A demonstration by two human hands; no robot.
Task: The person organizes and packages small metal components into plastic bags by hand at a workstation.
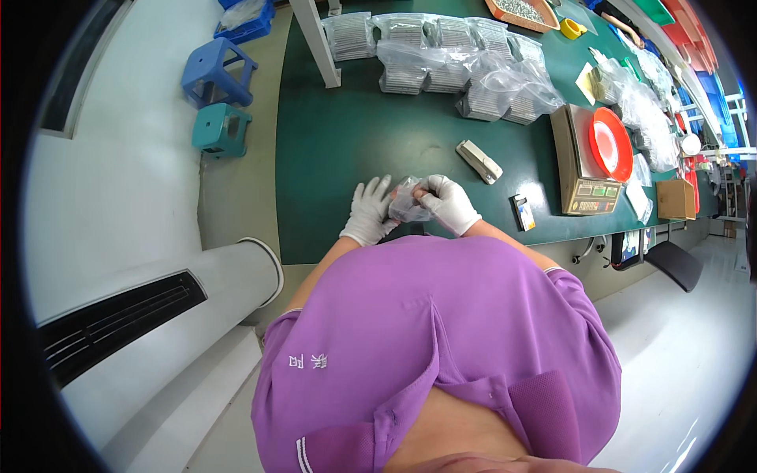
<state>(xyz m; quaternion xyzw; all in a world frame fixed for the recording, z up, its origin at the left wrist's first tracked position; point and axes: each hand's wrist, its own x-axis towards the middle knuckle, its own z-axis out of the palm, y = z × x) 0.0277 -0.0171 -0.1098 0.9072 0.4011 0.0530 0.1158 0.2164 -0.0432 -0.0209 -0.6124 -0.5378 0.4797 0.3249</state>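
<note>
At the near edge of the green table, a small clear plastic bag (408,203) is between my two hands, which wear white gloves with some bare fingertips. My left hand (369,211) grips its left side near the thumb, while the other fingers stretch out. On the right, my right hand (449,203) pinches the upper right part of the bag with bent fingers. What the bag contains cannot be made out. A beige stapler (479,162) lies beyond my right hand, and a small white, dark and yellow box (523,212) lies to its right.
Several clear bags packed with grey flat parts (449,76) stand along the far side. To the right, a weighing scale (590,195) carries a red dish (610,146). A white table leg (317,43) rises at the far left. An orange tray (520,11) holds small metal pieces.
</note>
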